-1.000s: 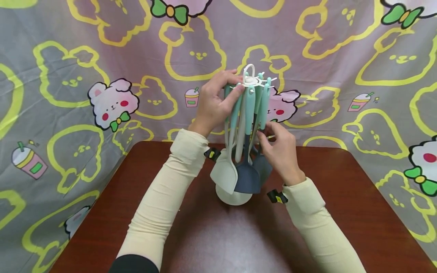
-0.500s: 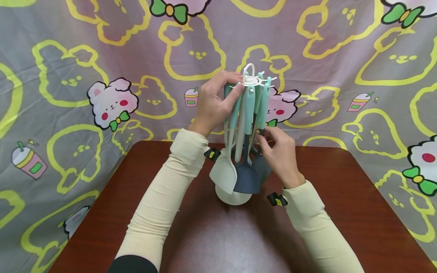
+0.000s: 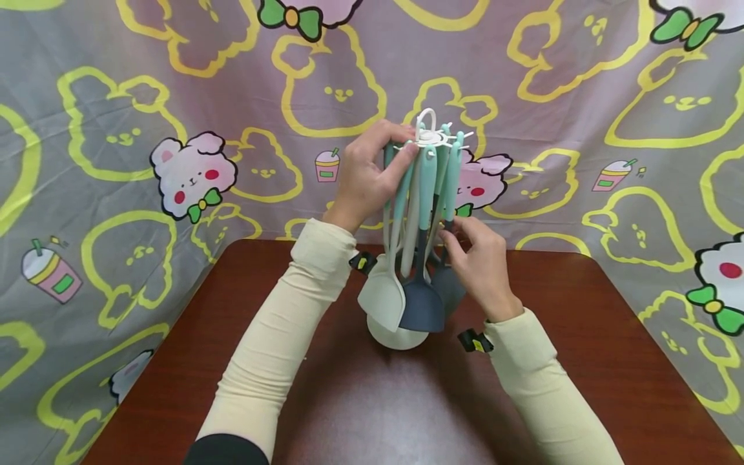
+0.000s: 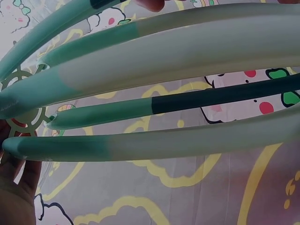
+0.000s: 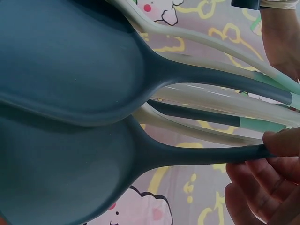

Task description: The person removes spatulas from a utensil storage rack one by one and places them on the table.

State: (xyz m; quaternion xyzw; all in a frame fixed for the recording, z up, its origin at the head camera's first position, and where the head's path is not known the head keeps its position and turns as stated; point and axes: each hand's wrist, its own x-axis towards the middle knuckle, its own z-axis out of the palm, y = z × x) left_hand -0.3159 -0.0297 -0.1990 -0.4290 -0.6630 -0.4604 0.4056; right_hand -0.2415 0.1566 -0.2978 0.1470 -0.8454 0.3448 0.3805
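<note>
Fingers (image 5: 246,187) and thumb of the right hand (image 3: 481,261) pinch the slim neck of a slate-blue turner (image 3: 450,292), at four o'clock from the middle of the utensil rack (image 3: 431,137). At ten o'clock the left hand (image 3: 367,179) grips the rim of the rack's round white top, thumb in front, its other fingers partly hidden. Closest to the head camera, a cream left sleeve (image 3: 285,329) comes in from seven o'clock and a matching right sleeve (image 3: 543,381) from five. Beneath lies the reddish-brown table (image 3: 372,407), where the rack stands upright, its round white base (image 3: 398,339) showing at half past six. In front hang a pale grey turner (image 3: 382,298) at seven o'clock and a second slate-blue turner (image 3: 423,307) at six. Behind these, more teal-handled utensils (image 4: 117,112) ring the rack, their heads mostly hidden. Farthest back, toward twelve o'clock, hangs a grey curtain (image 3: 267,90) printed with yellow outlined bears and pink-cheeked white animals.
</note>
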